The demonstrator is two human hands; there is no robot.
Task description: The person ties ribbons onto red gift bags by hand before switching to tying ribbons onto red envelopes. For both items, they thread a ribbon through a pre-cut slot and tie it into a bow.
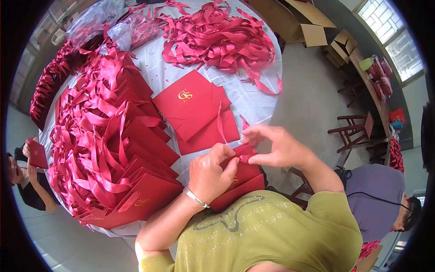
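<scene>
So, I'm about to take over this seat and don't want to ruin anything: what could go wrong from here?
The ribbon between the left hand and right hand could slip or twist at the red bag. The ribbon loops on the packed row of bags overlap, so lifting one bag might snag its neighbours. Loose ends from the ribbon pile trail near the table's edge, so a small tug might pull them off.
</scene>
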